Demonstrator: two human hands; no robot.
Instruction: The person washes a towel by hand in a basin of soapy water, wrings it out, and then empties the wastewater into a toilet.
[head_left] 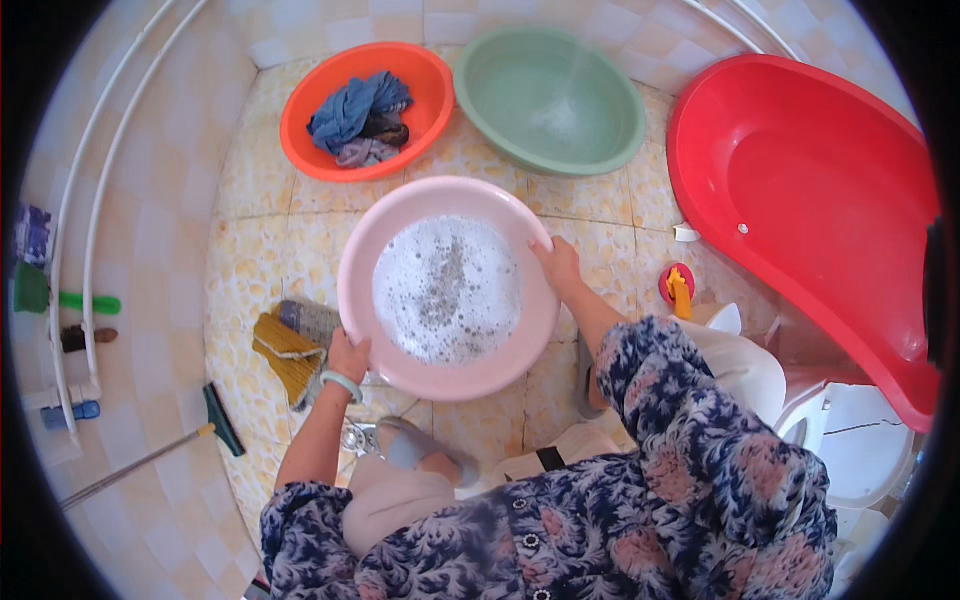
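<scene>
A round pink basin (pixel 447 383) holds white suds (pixel 405 290) with grey patches across the middle. My left hand (pixel 347 357) grips its near left rim; a pale bangle (pixel 343 385) circles that wrist. On the far right side of the same rim, my right hand (pixel 557 265) is closed, the thumb over the edge. The fingers beneath the rim are partly hidden. Whether the basin rests on the floor or is lifted, I cannot tell. Beside my left hand lie a mustard-yellow knitted piece (pixel 285 358) and a grey one (pixel 312 320).
An orange basin (pixel 298 140) with bunched blue and dark clothes and a green basin (pixel 625 105) stand beyond. At right, a large red tub (pixel 810 170) leans above a white toilet (pixel 745 370). A floor squeegee (pixel 223 420) stands by the left wall; a brush (pixel 90 302) hangs there.
</scene>
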